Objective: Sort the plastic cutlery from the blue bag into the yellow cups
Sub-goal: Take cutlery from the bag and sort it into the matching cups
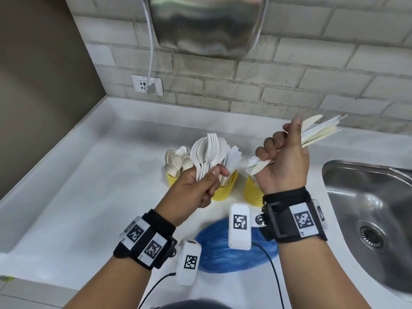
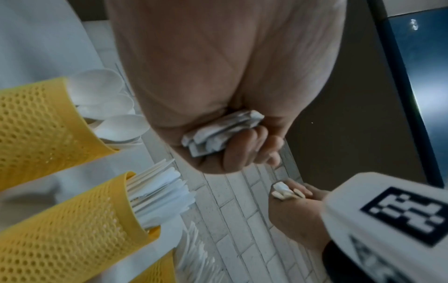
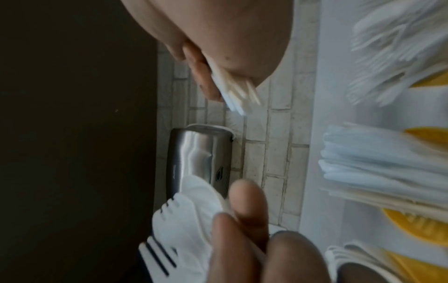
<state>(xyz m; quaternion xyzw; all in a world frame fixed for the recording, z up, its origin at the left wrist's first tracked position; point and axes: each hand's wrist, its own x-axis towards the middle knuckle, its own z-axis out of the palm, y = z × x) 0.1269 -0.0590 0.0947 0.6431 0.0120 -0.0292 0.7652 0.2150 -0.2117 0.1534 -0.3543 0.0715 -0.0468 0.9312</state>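
Fingers grip knives; cups seemingly sorted.

Head view bright and even, straight lines bowed at its edges; glare on the dryer; both wrist views dim, motion-blurred, near cups soft

Blue bag: crumpled, flat on counter, near side. Three yellow cups, perforated, upright in row beyond it: left holds spoons, middle apparently knives, right forks. White fork-and-spoon bunch raised left; knife bunch raised right, blades pointing far-right.
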